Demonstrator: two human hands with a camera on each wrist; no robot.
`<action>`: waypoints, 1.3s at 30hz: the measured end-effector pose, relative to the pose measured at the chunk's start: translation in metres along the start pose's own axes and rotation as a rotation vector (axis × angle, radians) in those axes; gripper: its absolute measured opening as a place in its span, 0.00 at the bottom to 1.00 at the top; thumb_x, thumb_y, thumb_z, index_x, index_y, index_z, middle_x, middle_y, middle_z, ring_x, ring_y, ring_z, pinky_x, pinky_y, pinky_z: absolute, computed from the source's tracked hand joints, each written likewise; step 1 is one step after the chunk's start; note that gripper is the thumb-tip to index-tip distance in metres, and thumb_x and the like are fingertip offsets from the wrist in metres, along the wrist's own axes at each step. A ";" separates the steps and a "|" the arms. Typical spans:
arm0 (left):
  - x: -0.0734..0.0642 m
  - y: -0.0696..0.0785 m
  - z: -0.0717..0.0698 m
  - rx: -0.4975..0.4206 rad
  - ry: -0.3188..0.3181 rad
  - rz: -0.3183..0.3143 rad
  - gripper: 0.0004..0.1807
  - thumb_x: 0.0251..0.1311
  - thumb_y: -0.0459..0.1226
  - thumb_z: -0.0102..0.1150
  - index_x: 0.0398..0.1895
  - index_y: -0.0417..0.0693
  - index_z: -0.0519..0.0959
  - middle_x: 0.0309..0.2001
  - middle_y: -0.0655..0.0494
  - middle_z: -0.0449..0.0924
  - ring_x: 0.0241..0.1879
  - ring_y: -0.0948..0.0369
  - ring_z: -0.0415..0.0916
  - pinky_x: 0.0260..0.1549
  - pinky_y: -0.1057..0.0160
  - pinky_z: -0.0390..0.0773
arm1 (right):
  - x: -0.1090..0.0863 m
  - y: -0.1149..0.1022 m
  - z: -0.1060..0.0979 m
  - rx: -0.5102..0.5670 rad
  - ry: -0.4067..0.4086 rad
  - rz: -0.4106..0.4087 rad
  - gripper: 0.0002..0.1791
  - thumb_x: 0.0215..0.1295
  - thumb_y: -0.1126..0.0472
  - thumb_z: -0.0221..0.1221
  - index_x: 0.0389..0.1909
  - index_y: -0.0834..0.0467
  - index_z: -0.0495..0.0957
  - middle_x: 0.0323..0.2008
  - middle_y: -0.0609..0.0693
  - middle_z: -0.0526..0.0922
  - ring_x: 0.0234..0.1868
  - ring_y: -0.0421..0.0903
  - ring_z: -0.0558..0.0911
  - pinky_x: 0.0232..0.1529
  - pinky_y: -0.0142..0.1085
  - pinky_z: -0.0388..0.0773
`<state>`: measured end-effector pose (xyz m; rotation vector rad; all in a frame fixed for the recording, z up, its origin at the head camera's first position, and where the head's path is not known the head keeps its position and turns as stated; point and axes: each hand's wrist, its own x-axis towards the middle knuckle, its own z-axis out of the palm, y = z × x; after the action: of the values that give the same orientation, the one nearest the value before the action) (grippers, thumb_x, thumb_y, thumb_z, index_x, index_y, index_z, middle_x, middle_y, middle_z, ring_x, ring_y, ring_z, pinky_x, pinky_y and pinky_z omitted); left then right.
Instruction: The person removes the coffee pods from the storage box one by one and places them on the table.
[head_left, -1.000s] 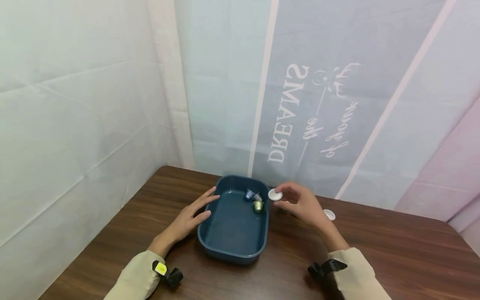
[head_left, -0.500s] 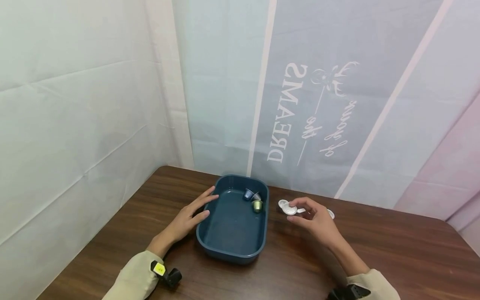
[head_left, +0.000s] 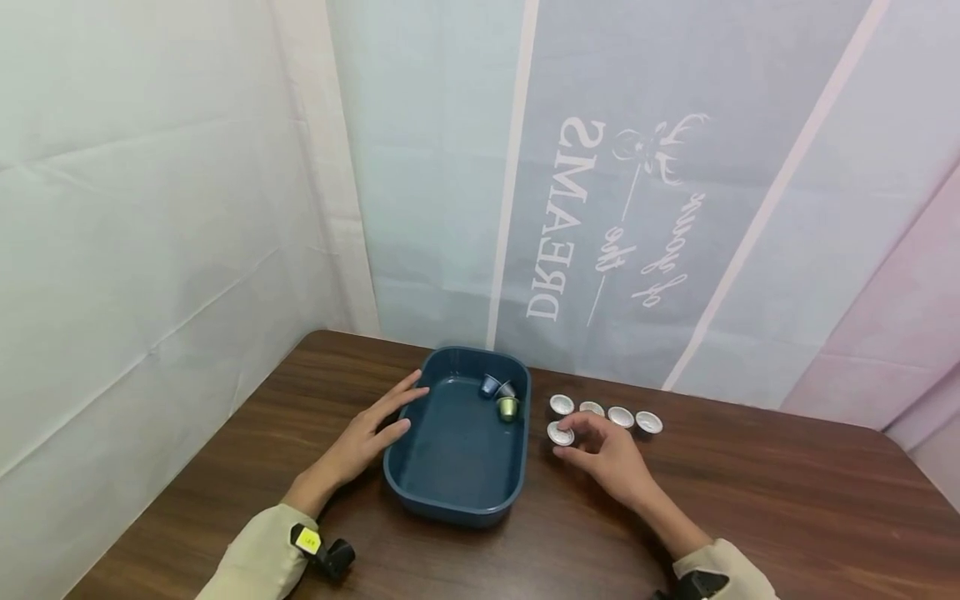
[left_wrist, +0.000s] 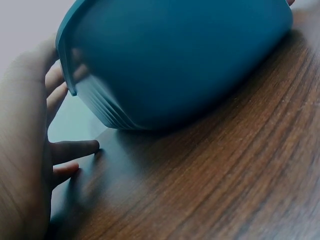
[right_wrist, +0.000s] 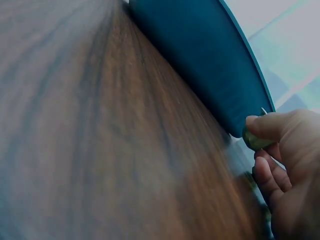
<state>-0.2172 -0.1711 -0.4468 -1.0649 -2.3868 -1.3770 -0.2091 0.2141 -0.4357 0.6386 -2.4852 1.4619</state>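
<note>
Pod point(right_wrist: 256, 141), green-bodied, its pale lid uppermost, is pinched between thumb and finger of the right hand point(head_left: 615, 465); from my end I cannot tell whether it touches the table point(head_left: 750, 475). Beyond those fingertips runs a row of four pods point(head_left: 620, 418). Left of the pinch, I see the tray point(head_left: 453, 458) presenting its long side, three pods point(head_left: 507, 408) inside. Farthest off, the left hand point(head_left: 360, 443) spreads its fingers along the opposite rim.

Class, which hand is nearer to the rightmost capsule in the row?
Right. The right hand is close to the rightmost capsule, at its near left; the left hand is across the blue tray, at its left rim.
</note>
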 end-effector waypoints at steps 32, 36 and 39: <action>-0.001 -0.001 0.001 0.011 0.008 -0.008 0.26 0.71 0.34 0.45 0.72 0.51 0.62 0.75 0.53 0.46 0.73 0.54 0.45 0.60 0.36 0.55 | -0.006 -0.009 0.007 -0.081 0.091 0.038 0.14 0.49 0.73 0.70 0.37 0.58 0.81 0.35 0.51 0.84 0.31 0.44 0.82 0.33 0.33 0.79; 0.000 0.000 0.001 0.007 0.007 -0.003 0.26 0.71 0.33 0.46 0.72 0.50 0.61 0.75 0.53 0.46 0.73 0.53 0.45 0.60 0.37 0.55 | -0.006 0.002 0.008 -0.085 0.096 0.051 0.15 0.49 0.70 0.71 0.37 0.54 0.81 0.34 0.47 0.84 0.30 0.40 0.82 0.33 0.31 0.79; 0.000 0.000 0.000 0.004 0.005 -0.002 0.26 0.71 0.34 0.46 0.72 0.50 0.61 0.75 0.52 0.46 0.73 0.54 0.45 0.60 0.37 0.55 | -0.006 0.001 0.008 -0.088 0.100 0.040 0.15 0.49 0.71 0.71 0.37 0.55 0.81 0.34 0.47 0.84 0.30 0.41 0.81 0.32 0.32 0.79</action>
<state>-0.2169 -0.1711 -0.4467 -1.0570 -2.3870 -1.3730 -0.2040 0.2089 -0.4425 0.4902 -2.4827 1.3541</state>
